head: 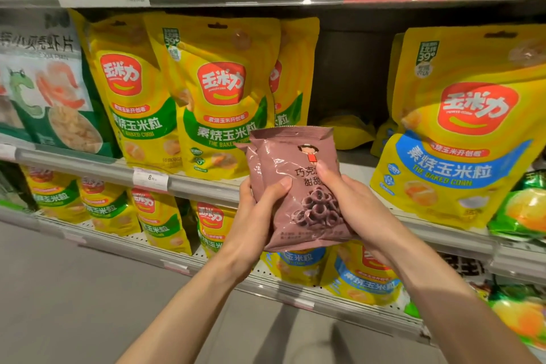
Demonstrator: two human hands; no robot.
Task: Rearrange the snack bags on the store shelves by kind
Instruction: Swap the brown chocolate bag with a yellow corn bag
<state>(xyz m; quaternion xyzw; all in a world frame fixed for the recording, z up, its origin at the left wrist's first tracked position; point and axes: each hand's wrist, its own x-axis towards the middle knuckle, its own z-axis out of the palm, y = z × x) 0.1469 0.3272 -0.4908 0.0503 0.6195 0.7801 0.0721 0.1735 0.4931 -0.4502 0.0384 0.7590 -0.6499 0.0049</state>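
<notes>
While both arms reach in from below: the person stands facing the snack shelves, forearms angled up toward the middle shelf (88, 162).
Left hand (257, 213): curled round the left edge of the brown snack bags (295, 180), thumb laid across the front, fingers hidden behind.
Right hand (351, 207): gripping the right side of the same bags, thumb pressed on the printed front, palm under the lower right corner.
Brown snack bags: held upright in the air in front of the middle shelf's front edge; a second brown bag peeks out behind the first on the left.
Yellow corn bags with green bands (218, 103): standing at the middle shelf's left part, just behind the held bags.
Yellow corn bag with blue band (461, 133): standing toward the shelf's right end.
Gap between them: dark, with a yellow bag (348, 130) lying flat far back.
</notes>
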